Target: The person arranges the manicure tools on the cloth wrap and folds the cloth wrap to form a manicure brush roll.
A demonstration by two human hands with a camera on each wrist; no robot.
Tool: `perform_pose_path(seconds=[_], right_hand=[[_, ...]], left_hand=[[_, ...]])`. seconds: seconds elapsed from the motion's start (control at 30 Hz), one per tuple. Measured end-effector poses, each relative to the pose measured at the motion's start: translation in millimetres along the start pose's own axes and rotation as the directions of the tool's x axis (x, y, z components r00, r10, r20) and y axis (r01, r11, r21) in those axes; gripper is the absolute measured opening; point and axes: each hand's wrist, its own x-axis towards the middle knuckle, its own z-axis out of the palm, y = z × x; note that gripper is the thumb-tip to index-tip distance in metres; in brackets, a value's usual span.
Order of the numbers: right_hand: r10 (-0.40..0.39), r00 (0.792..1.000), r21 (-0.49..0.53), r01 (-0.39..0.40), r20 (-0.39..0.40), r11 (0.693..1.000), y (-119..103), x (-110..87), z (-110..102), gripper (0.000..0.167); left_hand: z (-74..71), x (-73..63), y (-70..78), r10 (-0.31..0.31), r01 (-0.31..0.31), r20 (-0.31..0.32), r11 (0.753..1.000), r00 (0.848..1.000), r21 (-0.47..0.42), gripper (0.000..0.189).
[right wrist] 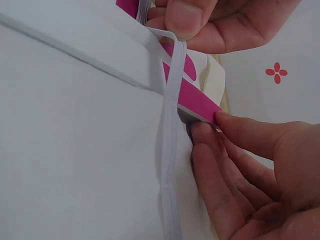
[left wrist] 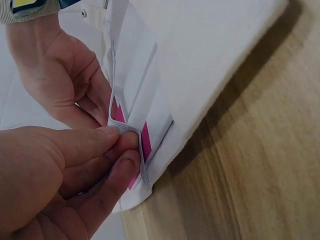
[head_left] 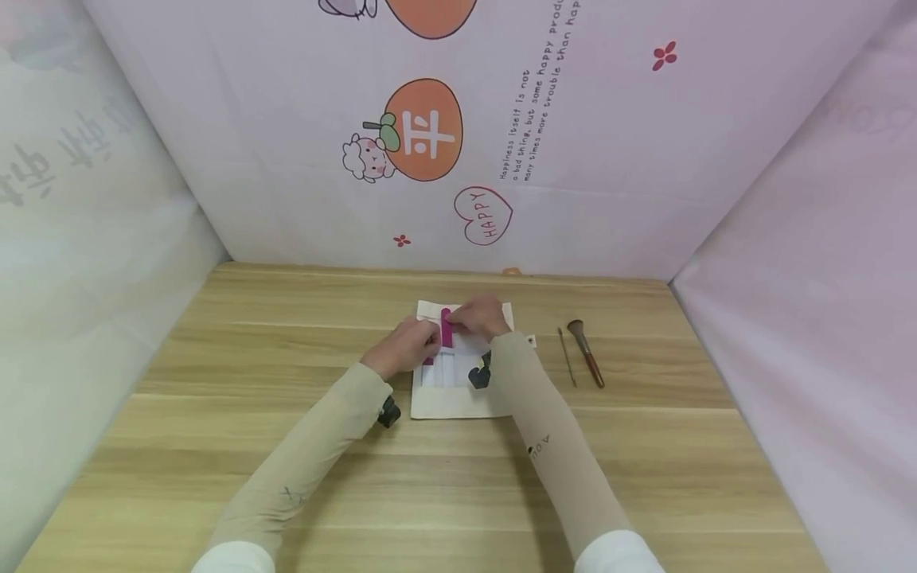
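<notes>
A white cloth pouch (head_left: 458, 403) lies unfolded on the table, with an elastic band (right wrist: 172, 95) running across its inside. My left hand (head_left: 408, 348) pinches the band between thumb and fingers and lifts it from the cloth, as the left wrist view shows. Between thumb and fingers, my right hand (head_left: 481, 316) holds the end of a flat magenta nail file (right wrist: 197, 101), grey underneath, which passes under the band. Another magenta strip (head_left: 428, 361) shows beside the left hand, partly hidden by it.
To the right of the pouch lie a thin metal stick (head_left: 567, 358) and a makeup brush (head_left: 587, 354) with a brown handle. A small snap tab (head_left: 532, 341) sticks out at the pouch's right side. Printed white cloth walls (head_left: 595, 215) stand around the wooden table (head_left: 444, 493).
</notes>
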Motion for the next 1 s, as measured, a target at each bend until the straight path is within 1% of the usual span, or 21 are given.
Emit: perform_pose_path(seconds=[0.13, 0.33, 0.53, 0.63, 0.67, 0.73, 0.87, 0.9, 1.0], right_hand=[[0.012, 1.000, 0.029, -0.013, 0.029, 1.000, 3.5, 0.7, -1.8, 0.019], [0.015, 0.995, 0.057, -0.021, 0.103, 0.998, 5.6, -2.0, -4.8, 0.017], [0.031, 0.988, 0.040, -0.037, 0.149, 0.999, 4.3, -6.5, -9.6, 0.016], [0.037, 0.987, 0.029, -0.042, 0.156, 0.999, 3.9, -8.4, -11.5, 0.017], [0.040, 0.987, 0.028, -0.045, 0.155, 0.999, 3.9, -8.9, -12.2, 0.017], [0.050, 0.987, 0.019, -0.054, 0.151, 0.998, 4.0, -8.9, -13.0, 0.016], [0.070, 0.987, -0.002, -0.070, 0.147, 0.998, 6.0, -7.6, -15.7, 0.015], [0.071, 0.987, -0.012, -0.070, 0.145, 0.997, 6.9, -7.2, -17.6, 0.016], [0.071, 0.986, -0.021, -0.068, 0.150, 0.997, 9.6, -8.8, -29.7, 0.020]], left_hand=[[0.2, 0.7, 0.9, -0.003, 0.003, -0.001, 1.000, 1.000, 0.010, 0.016], [0.6, 0.5, 1.5, -0.010, 0.010, -0.003, 1.000, 1.000, 0.002, 0.012], [1.4, 1.3, 0.7, 0.010, -0.010, -0.017, 1.000, 1.000, 0.022, 0.012], [2.7, 2.5, -1.1, 0.014, -0.013, -0.027, 0.999, 1.000, 0.029, 0.011], [8.4, 8.2, -10.2, 0.037, -0.035, -0.039, 0.999, 0.999, 0.029, 0.013], [9.0, 9.1, -10.6, 0.035, -0.034, -0.040, 0.999, 0.999, 0.025, 0.012], [9.0, 10.9, -9.7, 0.034, -0.033, -0.028, 0.999, 0.999, 0.019, 0.013], [3.7, 6.0, -0.7, 0.013, -0.013, -0.016, 1.000, 1.000, 0.025, 0.012], [2.6, 6.9, 0.5, 0.013, -0.013, -0.001, 0.999, 1.000, 0.043, 0.012]])
